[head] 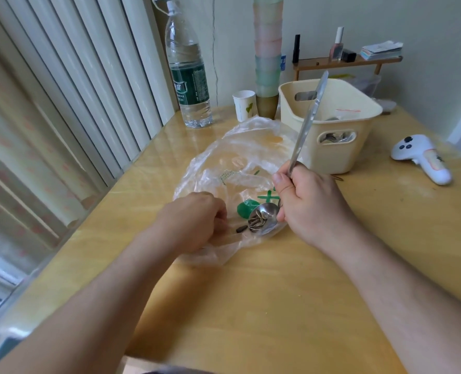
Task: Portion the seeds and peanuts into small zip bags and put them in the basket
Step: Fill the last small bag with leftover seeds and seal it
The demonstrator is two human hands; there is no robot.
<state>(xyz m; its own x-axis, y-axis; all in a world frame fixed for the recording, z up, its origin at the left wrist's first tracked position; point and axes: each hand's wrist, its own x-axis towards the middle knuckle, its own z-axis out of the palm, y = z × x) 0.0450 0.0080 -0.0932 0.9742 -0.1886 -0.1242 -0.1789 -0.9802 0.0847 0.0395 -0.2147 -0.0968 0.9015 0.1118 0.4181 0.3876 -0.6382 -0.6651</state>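
Observation:
My right hand (309,203) grips the long handle of a metal spoon (264,218), whose bowl holds several striped sunflower seeds (257,222). The spoon bowl sits low over a large clear plastic bag (237,163) with green print, spread on the wooden table (277,292). My left hand (194,221) pinches a small clear zip bag (224,230) just left of the spoon; one dark seed (242,229) lies between them. The cream basket (329,122) stands behind, with bagged seeds showing through its handle slot.
A large water bottle (188,76), a paper cup (244,105) and a tall stack of pastel cups (267,55) stand at the table's back. A white controller (423,157) lies at the right. A small wooden shelf (348,62) carries cosmetics. Curtains hang at the left.

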